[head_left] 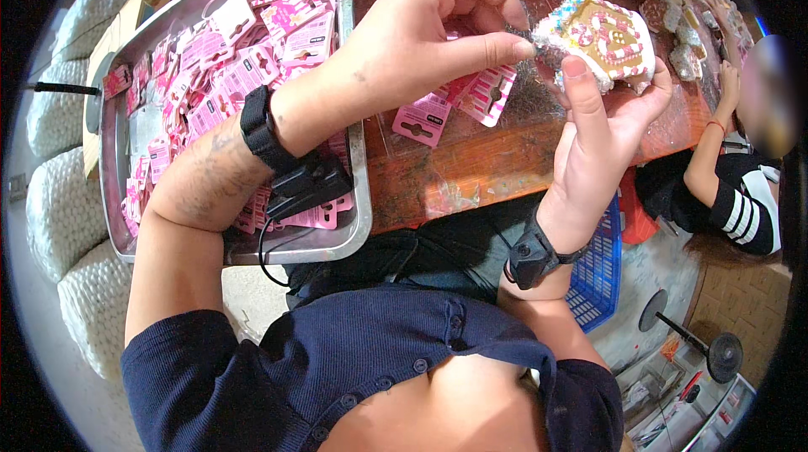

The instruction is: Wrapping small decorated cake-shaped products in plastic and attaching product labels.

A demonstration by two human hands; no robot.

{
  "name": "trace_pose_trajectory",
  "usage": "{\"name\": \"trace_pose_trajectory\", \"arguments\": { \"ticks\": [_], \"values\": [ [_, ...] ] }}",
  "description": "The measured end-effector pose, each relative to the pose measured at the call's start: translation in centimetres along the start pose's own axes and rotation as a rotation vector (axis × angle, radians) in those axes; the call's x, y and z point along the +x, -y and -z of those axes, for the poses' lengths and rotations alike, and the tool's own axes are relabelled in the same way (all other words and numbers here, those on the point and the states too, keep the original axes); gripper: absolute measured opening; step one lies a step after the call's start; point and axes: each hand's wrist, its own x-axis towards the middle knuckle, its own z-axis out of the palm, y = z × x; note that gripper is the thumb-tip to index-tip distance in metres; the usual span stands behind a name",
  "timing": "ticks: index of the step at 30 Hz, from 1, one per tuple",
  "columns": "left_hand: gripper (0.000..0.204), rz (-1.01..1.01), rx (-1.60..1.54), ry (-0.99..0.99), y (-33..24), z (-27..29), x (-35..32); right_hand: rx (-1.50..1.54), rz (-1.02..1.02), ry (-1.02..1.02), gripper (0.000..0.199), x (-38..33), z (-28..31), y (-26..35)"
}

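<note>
A small gingerbread house ornament (pixel 613 38) in brown, white and pink sits in my right hand (pixel 596 128), with the fingers behind it and the thumb along its lower left side. Beside its left edge, my left hand (pixel 442 44) pinches thumb and forefinger together. What is between those fingertips is too small to make out. Below my left hand, a few pink and white cards (pixel 422 118) with hanger slots lie on the wooden table (pixel 454 172).
Left, a metal tray (pixel 362 191) holds many pink cards (pixel 206 48). Several plastic-wrapped pieces (pixel 686 61) lie at the far right, near another person (pixel 715 166). A blue basket (pixel 599 271) stands below the table's right side. White wrapped bundles (pixel 67 204) line the left.
</note>
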Motion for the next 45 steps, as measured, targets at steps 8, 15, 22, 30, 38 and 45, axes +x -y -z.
{"name": "trace_pose_trajectory", "arguments": {
  "ticks": [8, 15, 22, 30, 38, 45],
  "values": [
    [0.028, -0.044, 0.061, 0.019, -0.4, 0.3, 0.1, 0.097, -0.181, 0.021, 0.074, -0.4, -0.2, 0.8],
    [0.033, 0.128, -0.059, 0.018, -0.3, -0.3, -0.1, 0.097, -0.145, 0.015, 0.053, -0.6, -0.2, -0.5],
    [0.032, -0.010, -0.012, -0.034, 0.5, 0.1, 0.9, 0.736, -0.378, -0.152, 0.046, 2.3, 4.4, 1.5],
    [0.028, 0.084, -0.098, -0.064, 0.8, 0.0, 0.6, 1.646, 0.134, 0.698, 0.057, 2.6, 7.5, 2.5],
    [0.029, 0.108, -0.034, 0.013, 0.9, 0.0, 0.4, 0.803, -0.033, 0.469, 0.044, 3.4, 9.2, 2.1],
    [0.028, 0.157, 0.046, 0.037, 0.7, 0.3, 0.8, -0.212, -0.259, 0.205, 0.026, 11.0, 8.6, 3.1]
  ]
}}
